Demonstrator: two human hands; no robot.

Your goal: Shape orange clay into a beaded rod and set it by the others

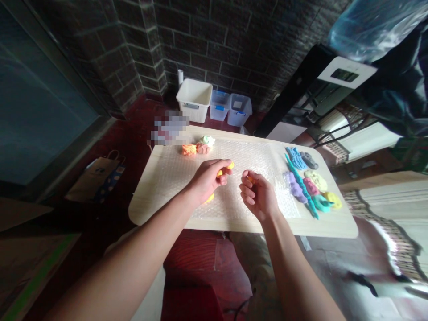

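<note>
My left hand point(210, 177) is closed around a soft yellow strand point(230, 165) that looks like modelling clay or yarn. One end of it pokes out past the fingertips, and more yellow shows below the palm. My right hand point(257, 192) is a short way off, its fingers curled and thumb and forefinger pinching a small orange-yellow bit point(250, 179). Whether the two yellow parts are joined cannot be seen. Both hands are above a sheet of bubble wrap point(177, 178) on a pale wooden table point(143, 200).
Orange point(189, 150), brown-pink point(203, 148) and pale green point(208, 141) bundles lie at the back left of the table. On the right are several coloured lumps, among them a blue bundle point(296, 158) and a long teal twist point(302, 187). A white bin point(194, 103) stands behind.
</note>
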